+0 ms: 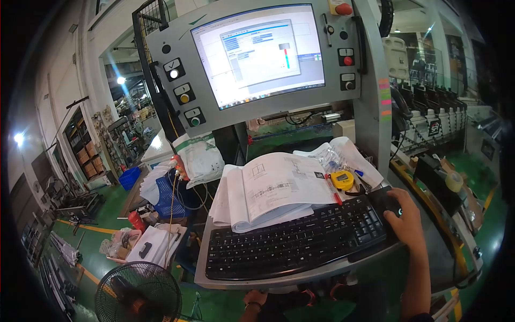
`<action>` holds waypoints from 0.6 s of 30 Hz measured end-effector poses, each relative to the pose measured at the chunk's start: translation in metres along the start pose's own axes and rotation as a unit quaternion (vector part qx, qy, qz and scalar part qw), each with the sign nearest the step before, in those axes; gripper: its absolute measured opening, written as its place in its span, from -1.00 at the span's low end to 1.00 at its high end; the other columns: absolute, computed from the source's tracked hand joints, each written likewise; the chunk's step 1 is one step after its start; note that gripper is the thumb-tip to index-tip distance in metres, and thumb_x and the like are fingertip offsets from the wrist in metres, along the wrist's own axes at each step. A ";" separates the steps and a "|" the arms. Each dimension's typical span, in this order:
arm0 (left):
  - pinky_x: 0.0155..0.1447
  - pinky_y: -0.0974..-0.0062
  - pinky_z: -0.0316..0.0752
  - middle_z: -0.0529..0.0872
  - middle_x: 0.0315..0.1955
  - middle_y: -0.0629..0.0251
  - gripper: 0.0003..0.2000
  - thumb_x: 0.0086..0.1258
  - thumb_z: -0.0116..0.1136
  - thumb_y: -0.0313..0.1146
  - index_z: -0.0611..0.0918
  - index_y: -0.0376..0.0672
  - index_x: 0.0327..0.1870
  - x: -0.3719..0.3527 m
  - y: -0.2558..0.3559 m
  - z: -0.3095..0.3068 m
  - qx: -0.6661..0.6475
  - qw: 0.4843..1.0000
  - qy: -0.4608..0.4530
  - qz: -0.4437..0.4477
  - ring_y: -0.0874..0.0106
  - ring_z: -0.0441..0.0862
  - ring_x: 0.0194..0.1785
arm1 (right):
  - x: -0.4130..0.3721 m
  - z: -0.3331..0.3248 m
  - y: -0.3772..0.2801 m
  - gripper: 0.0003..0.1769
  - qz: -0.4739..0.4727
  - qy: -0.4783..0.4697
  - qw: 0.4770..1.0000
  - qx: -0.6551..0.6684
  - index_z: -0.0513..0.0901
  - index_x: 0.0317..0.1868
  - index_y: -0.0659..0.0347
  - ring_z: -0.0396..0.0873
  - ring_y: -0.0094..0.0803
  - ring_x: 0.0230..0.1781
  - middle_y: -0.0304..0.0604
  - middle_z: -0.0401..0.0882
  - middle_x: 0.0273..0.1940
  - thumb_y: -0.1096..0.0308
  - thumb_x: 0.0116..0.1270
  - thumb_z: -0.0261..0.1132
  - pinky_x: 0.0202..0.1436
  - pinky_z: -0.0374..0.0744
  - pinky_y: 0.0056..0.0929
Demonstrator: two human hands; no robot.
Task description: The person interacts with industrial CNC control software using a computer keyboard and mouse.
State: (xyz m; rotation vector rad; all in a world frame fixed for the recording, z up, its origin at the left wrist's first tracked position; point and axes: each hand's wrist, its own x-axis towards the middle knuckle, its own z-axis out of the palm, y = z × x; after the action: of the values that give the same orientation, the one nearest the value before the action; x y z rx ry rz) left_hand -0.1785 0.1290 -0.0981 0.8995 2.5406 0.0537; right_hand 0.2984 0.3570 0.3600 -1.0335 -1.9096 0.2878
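My right hand (405,217) rests on a dark computer mouse (390,202) at the right end of the black keyboard (295,241), its fingers closed over it. Low in the view, below the shelf edge, hangs my left hand (256,298), small and partly shadowed, with a band at the wrist; its fingers are hard to make out. Open papers with drawings (279,185) lie over the keyboard's back edge. Beside them are a yellow tape measure (342,180) and a red pen (333,190). Above, a lit monitor (263,53) shows a software window.
Buttons (184,98) flank the monitor on its grey panel. A white bag (199,158) hangs left of the papers. A black fan (138,295) stands at the lower left, near a blue basket (170,198). Machinery (434,121) stands at the right.
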 end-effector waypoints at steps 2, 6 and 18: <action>0.66 -0.01 0.56 0.91 0.31 0.00 -0.24 0.52 0.18 0.48 0.84 0.09 0.46 0.000 0.000 0.001 0.000 1.000 0.006 -0.001 -0.02 0.83 0.44 | 0.000 -0.001 -0.002 -0.41 0.009 0.008 1.000 0.010 0.72 0.38 0.29 0.70 0.21 0.48 0.15 0.69 0.50 0.42 0.33 0.48 0.54 0.64 -0.03; 0.67 0.00 0.55 0.91 0.34 0.02 -0.23 0.56 0.14 0.47 0.83 0.07 0.48 0.003 0.001 0.001 0.014 1.000 -0.010 -0.014 -0.02 0.82 0.46 | -0.001 -0.001 -0.001 -0.43 0.002 0.014 1.000 0.005 0.73 0.36 0.29 0.72 0.21 0.47 0.15 0.70 0.48 0.42 0.32 0.48 0.52 0.66 -0.05; 0.62 0.00 0.62 0.90 0.34 0.00 -0.23 0.55 0.15 0.48 0.83 0.06 0.48 -0.003 0.004 -0.004 -0.003 1.000 -0.006 -0.027 -0.02 0.82 0.45 | 0.001 -0.002 -0.003 -0.43 0.003 -0.010 1.000 0.005 0.71 0.40 0.27 0.70 0.16 0.49 0.11 0.68 0.51 0.40 0.37 0.49 0.47 0.67 -0.05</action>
State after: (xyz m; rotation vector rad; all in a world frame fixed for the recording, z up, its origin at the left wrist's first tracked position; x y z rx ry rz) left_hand -0.1753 0.1306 -0.0926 0.8259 2.5499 0.0389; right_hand 0.2979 0.3554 0.3633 -1.0338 -1.9213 0.3135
